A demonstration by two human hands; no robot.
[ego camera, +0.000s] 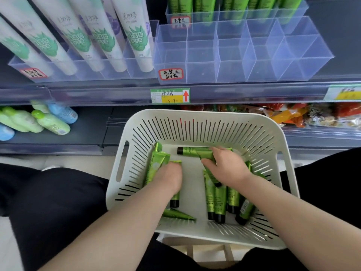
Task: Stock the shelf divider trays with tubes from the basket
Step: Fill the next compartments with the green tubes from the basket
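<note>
Both hands are down in the white slotted basket point(136, 130), which sits just below the shelf edge. The left hand point(169, 178) is clenched around a green tube point(175, 200): its long axis runs toward and away from the person, black cap toward the person and crimped end toward the shelf. The right hand point(224, 167) grasps a second tube point(205, 154) that lies on a diagonal (cap down by the wrist, crimp up and to the left). Behind it a flat tube point(188, 151) lies crosswise, cap pointing left. More loose tubes point(218, 202) lie side by side near the right forearm, caps toward the person. On the shelf above stands the clear divider tray point(203, 63).
</note>
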